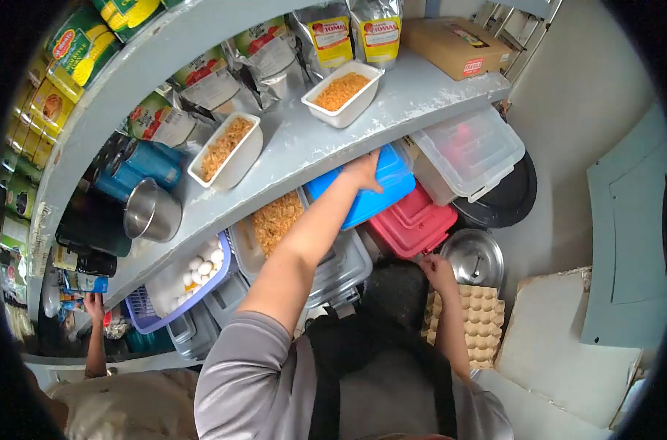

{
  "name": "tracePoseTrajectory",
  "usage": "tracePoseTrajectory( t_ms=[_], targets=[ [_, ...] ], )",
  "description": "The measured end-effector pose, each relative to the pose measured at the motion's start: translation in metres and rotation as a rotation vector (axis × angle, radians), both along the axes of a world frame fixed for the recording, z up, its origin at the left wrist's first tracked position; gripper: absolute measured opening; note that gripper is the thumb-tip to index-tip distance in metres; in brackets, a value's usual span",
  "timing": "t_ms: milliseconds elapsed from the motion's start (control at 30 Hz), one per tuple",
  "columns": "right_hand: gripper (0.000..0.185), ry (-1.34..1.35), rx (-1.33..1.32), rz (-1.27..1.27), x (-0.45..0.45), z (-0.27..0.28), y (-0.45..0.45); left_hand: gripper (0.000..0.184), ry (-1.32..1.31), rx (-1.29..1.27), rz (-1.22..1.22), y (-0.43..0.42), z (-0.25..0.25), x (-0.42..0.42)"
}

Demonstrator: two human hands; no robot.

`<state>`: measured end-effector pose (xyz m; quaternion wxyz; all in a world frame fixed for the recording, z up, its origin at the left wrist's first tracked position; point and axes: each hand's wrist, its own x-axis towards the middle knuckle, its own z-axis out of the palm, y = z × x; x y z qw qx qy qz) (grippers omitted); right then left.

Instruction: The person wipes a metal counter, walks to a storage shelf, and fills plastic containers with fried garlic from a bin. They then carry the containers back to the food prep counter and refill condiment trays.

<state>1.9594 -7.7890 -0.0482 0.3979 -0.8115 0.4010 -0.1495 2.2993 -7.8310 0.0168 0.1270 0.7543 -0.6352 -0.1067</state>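
My left hand (364, 172) reaches under the shelf edge and grips a blue lid (388, 192), thumb spread across its top; its other fingertips are partly hidden. My right hand (440, 273) has its fingers closed at the corner of a red plastic box (415, 220), by its rim. The blue lid lies tilted above and left of that red box. Below my left forearm is a clear bin (247, 246) holding orange-brown flakes (276, 220). Close to my right hand are a round metal lid (473, 257) and cardboard egg trays (481, 323).
On the grey shelf (289, 158) stand two white tubs (238, 158) of orange crumbs, a steel pot (152, 211), foil pouches and a cardboard box (451, 45). A purple basket (146, 312) holds eggs. At left, another person's hand (94, 306) reaches toward the lower shelf.
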Motion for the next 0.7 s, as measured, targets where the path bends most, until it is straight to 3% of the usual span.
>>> tracePoseTrajectory(
  t_ms=[100, 167, 333, 400, 533, 700],
  targets=[
    [0.015, -0.044, 0.001, -0.041, 0.001, -0.001, -0.007, 0.12, -0.102, 0.076, 0.049, 0.017, 0.016, -0.02],
    [0.014, -0.099, -0.015, 0.02, 0.004, -0.003, -0.017, 0.112, -0.143, -0.01, -0.07, 0.03, 0.023, -0.027],
    [0.02, -0.567, 0.611, -0.148, 0.042, 0.002, -0.045, 0.108, -0.166, 0.018, -0.149, 0.106, 0.08, -0.064],
    [0.02, -0.551, 0.682, -0.136, 0.06, 0.019, -0.046, 0.109, -0.151, 0.012, -0.227, 0.146, 0.102, -0.068],
    [0.022, -0.534, 0.735, -0.032, 0.091, 0.017, -0.042, 0.111, -0.14, 0.083, -0.094, 0.218, 0.123, -0.048],
    [0.02, -0.483, 0.904, -0.022, 0.119, 0.02, -0.025, 0.113, -0.099, 0.184, 0.159, 0.292, 0.103, 0.012]
  ],
)
